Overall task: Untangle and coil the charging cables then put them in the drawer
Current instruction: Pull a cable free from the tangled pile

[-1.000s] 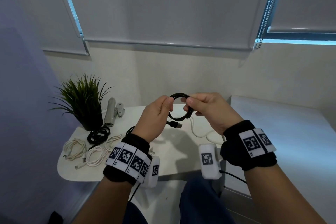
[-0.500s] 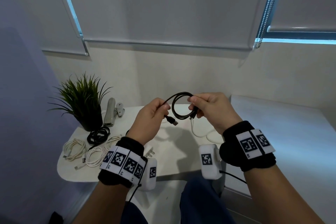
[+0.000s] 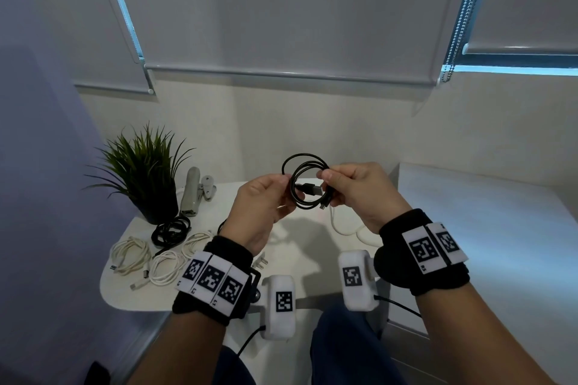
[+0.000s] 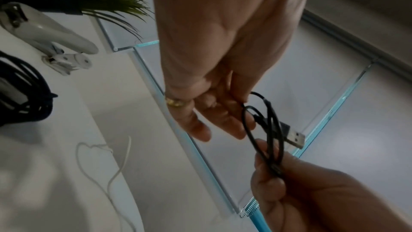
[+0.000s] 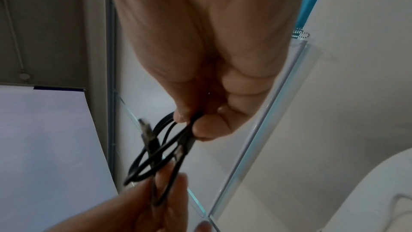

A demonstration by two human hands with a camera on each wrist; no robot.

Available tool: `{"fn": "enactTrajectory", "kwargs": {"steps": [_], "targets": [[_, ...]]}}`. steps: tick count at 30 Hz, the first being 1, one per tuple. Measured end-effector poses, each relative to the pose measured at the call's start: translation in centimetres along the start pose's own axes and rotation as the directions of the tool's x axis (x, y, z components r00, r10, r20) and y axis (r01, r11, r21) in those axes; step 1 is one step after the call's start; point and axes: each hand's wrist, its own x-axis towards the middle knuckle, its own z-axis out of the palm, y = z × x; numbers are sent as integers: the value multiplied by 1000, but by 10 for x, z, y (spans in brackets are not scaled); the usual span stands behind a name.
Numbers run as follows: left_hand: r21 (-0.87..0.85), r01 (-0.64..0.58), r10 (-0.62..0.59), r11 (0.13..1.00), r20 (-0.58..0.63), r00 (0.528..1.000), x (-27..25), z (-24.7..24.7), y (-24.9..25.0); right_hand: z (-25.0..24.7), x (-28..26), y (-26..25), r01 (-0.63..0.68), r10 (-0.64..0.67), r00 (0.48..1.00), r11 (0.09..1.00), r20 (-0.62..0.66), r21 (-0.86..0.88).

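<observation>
A black charging cable (image 3: 308, 181) is wound into a small coil and held in the air above the white table (image 3: 300, 262). My right hand (image 3: 325, 178) pinches the coil's right side, strands bunched between thumb and fingers (image 5: 189, 123). My left hand (image 3: 286, 186) pinches the cable's loose end at the coil's left side (image 4: 243, 102); its other fingers are fairly straight. The USB plug (image 4: 294, 137) pokes across the middle of the loop toward the right hand. The small plug (image 3: 322, 205) hangs under the right thumb.
On the table's left lie two coiled white cables (image 3: 131, 255) (image 3: 165, 267), another white coil (image 3: 197, 241) and a black coil (image 3: 170, 233). A loose white cable (image 3: 344, 226) lies below my right hand. A potted plant (image 3: 147, 172) and a grey stapler (image 3: 190, 194) stand behind. A grey cabinet top (image 3: 484, 228) adjoins the right.
The left hand has swung the USB plug up from below the coil so that it points right across the loop. An extra loop now stands above the coil. The right hand kept its hold.
</observation>
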Motion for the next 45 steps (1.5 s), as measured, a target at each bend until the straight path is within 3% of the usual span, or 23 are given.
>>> {"fn": "enactTrajectory", "kwargs": {"steps": [7, 13, 18, 24, 27, 30, 32, 35, 39, 42, 45], "targets": [[16, 38, -38, 999, 14, 999, -3, 12, 1, 7, 2, 3, 26, -25, 999, 999, -36, 25], [113, 188, -199, 976, 88, 976, -1, 12, 1, 6, 2, 6, 50, -54, 994, 998, -97, -50], [-48, 283, -269, 958, 196, 943, -6, 15, 3, 5, -2, 4, 83, -100, 988, 986, -120, -142], [-36, 272, -264, 962, 145, 954, -6, 16, 6, 4, -1, 6, 87, -117, 982, 976, -145, -199], [50, 286, -290, 957, 112, 950, -8, 10, 7, 0, 0, 4, 93, -133, 976, 971, -175, -221], [349, 270, -333, 897, 135, 933, -9, 0, 3, -3, 2, 3, 104, -150, 968, 970, -203, -221], [509, 190, -316, 840, 174, 932, -11, -3, 0, -3, 2, 2, 110, -159, 968, 964, -194, -244], [483, 133, -254, 865, 195, 947, -12, -4, 1, -2, 3, 4, 97, -148, 972, 961, -184, -260], [298, 58, -66, 953, 17, 998, -6, -12, 5, -10, 6, 4, 55, -87, 991, 957, -99, -284], [238, -32, 65, 971, -133, 989, 2, -20, 8, -12, 3, 1, 39, -43, 999, 952, -6, -304], [199, -100, 140, 975, -200, 970, 7, -22, 10, -6, -1, 0, 32, -20, 998, 966, 52, -256]]}}
